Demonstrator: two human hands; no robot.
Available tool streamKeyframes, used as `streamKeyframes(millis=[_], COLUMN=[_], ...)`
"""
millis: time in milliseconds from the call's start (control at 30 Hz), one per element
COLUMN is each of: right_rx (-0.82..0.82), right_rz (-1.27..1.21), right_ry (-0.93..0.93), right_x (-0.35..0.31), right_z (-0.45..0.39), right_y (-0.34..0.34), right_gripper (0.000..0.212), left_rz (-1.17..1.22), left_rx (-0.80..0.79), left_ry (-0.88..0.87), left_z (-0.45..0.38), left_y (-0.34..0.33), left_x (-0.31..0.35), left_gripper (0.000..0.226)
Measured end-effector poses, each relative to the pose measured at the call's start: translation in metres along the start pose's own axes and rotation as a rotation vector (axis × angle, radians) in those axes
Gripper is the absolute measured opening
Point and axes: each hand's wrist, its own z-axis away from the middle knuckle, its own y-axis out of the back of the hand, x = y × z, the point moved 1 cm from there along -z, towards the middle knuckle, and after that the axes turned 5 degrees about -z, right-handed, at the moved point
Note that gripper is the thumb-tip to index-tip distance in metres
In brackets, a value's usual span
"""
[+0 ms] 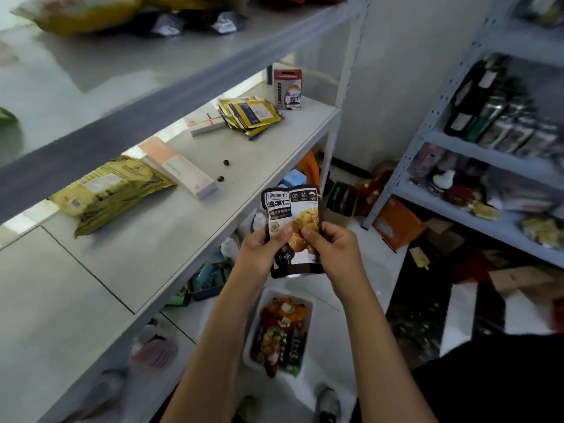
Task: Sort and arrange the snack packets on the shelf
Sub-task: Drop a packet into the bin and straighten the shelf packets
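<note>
I hold a dark brown and white chestnut snack packet [292, 209] upright in front of me, just off the edge of the middle shelf [171, 239]. My left hand [262, 254] grips its left side and my right hand [331, 248] grips its right side, thumbs pressed on the front. On the shelf lie a large yellow packet [110, 190], a pile of small yellow-blue sachets [251, 116], two pale flat boxes [180, 169] [204, 122] and an upright red-white carton [287, 87].
A white bin [259, 306] full of mixed snack packets sits on the floor below my hands. Another grey rack [433, 135] with bottles and packets stands to the right. Cardboard boxes [396, 224] litter the floor. The upper shelf [183, 65] carries more bags.
</note>
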Motion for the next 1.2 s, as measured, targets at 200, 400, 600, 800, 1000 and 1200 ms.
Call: streamKeyframes(millis=[200,400,600,800,1000,1200], right_rx=[0.080,0.223,0.369,0.418,0.398,0.412], right_rz=[0.000,0.074,0.020,0.038,-0.029,-0.062], right_ry=[-0.205,-0.328,-0.452,-0.613,-0.816,-0.948], right_x=[0.055,0.126,0.194,0.282,0.374,0.461], right_z=[0.021,0.036,0.042,0.046,0.047,0.024], right_y=[-0.011,-0.014,0.014,0.047,0.078,0.111], right_gripper=[0.010,0.011,0.010,0.014,0.014,0.024], left_rz=[0.012,-0.123,-0.275,-0.370,-0.465,-0.655], left_rx=[-0.027,0.008,-0.125,-0.136,-0.164,-0.252], left_ry=[0.030,0.124,0.287,0.404,0.517,0.630], left_z=[-0.001,-0.006,-0.030,-0.038,-0.054,-0.097], left_y=[0.034,0.046,0.051,0.047,0.047,0.041], left_x=[-0.052,-0.123,-0.193,-0.289,-0.392,-0.471], left_gripper=[0.015,0.016,0.011,0.018,0.022,0.021])
